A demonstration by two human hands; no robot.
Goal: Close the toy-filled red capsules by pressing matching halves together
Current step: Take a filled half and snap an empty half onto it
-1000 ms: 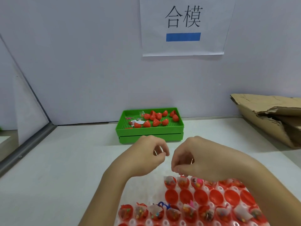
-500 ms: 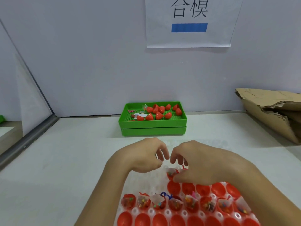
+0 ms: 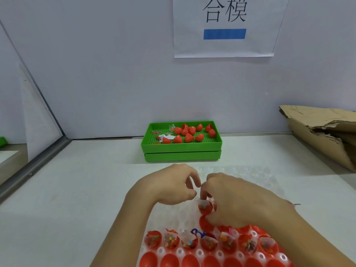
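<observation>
Capsules: right hand [image 3: 237, 201] has dropped from mid-air a second ago onto 1 toy-filled half [image 3: 204, 207] at the clear tray's [image 3: 256, 175] far-left corner, pinching it, left hand [image 3: 173, 184] curled but seemingly empty, so closing looks about to start.

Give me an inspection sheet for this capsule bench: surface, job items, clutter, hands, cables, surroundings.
Surface: white table.
Job's things: clear holder tray with filled capsule halves and empty halves; green tray of loose red halves at the back.
Clutter: torn cardboard at right.
Hands: left hand curled, contents not visible; right hand at a filled half.
Cables: nothing seen.
Surroundings: grey wall, paper sign.
</observation>
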